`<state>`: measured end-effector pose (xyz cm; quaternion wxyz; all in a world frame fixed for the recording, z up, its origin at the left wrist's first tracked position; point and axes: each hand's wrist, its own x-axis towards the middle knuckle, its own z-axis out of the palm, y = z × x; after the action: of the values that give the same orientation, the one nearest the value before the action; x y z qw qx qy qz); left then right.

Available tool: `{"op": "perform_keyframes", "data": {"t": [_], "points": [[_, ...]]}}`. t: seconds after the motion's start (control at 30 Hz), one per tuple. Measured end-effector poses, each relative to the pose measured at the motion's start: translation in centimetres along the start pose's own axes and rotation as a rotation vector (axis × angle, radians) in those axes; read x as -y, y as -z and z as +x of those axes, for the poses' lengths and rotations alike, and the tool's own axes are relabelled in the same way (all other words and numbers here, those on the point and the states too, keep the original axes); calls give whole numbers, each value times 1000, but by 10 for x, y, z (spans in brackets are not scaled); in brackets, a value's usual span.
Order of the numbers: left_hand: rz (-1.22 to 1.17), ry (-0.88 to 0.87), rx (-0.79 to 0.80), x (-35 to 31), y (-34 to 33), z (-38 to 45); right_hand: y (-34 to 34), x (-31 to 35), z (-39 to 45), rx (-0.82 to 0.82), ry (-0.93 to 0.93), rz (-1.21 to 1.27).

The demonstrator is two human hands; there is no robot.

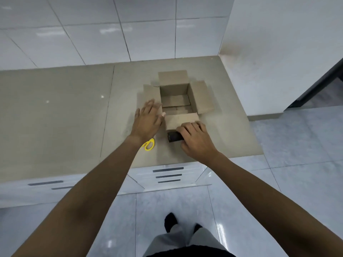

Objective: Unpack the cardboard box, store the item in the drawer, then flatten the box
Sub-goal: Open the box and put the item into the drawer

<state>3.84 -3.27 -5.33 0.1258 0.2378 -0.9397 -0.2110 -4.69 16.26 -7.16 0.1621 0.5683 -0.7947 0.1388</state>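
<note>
Nearest the camera: grey trousers (pixel 187 242) and dark socks on the glossy tiled floor (pixel 241 204), with both bare forearms reaching forward from the lower edge.
Right grip: right hand (pixel 194 140) curls its fingers over a small black item (pixel 174 136) and holds it down on the surface (pixel 55 117); only the item's left end shows past the knuckles.
Item's place: outside the box, touching or just short of the near flap, between that flap and the surface's front edge.
Left grip: left hand (pixel 148 120) is flat, fingers straight and spread, holding nothing; it lies over the box's left flap, thumb tip at the box's near-left corner.
Just beyond the right grip: cardboard box (pixel 176 97) stands upright and open, all four flaps folded outward; its inside shows only the bottom flaps.
Beside the left grip: yellow scissors (pixel 149 144) lie on the surface at the left wrist, mostly hidden under it; only the handle loops show.
Below the grips: white drawers (pixel 187 176) with dark slot handles sit under the front edge of the surface, all closed.
Farther out: grey tiled wall (pixel 92 34) behind the surface, and a white panel (pixel 278 52) rising at its right end.
</note>
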Motion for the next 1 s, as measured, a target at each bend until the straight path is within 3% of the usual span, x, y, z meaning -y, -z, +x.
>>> {"op": "perform_keyframes", "data": {"t": [0.1,0.17,0.33,0.43,0.53,0.63,0.73,0.8,1.0], "points": [[-325,128,-237,-9,4,-27,-11,8,-19,-49,105,-53],[-466,176,-314,-16,3,-49,-19,13,-30,-43,141,-66],[-347,111,-252,-29,-19,-106,-29,18,-46,122,50,-102],[-453,187,-311,-40,-32,-141,-30,21,-55,172,-3,-37],[-677,424,-359,-59,-47,-177,-36,24,-61,155,-77,130],[-982,710,-265,-69,-72,-203,-45,28,-67,134,-137,173],[-1548,1182,-94,-56,-106,-208,-52,31,-72,148,-150,210],[-1896,1391,-91,-40,-132,-199,-54,30,-72,143,-157,231],[-2077,1450,-226,-17,-182,-160,-58,24,-73,173,-149,275]]}}
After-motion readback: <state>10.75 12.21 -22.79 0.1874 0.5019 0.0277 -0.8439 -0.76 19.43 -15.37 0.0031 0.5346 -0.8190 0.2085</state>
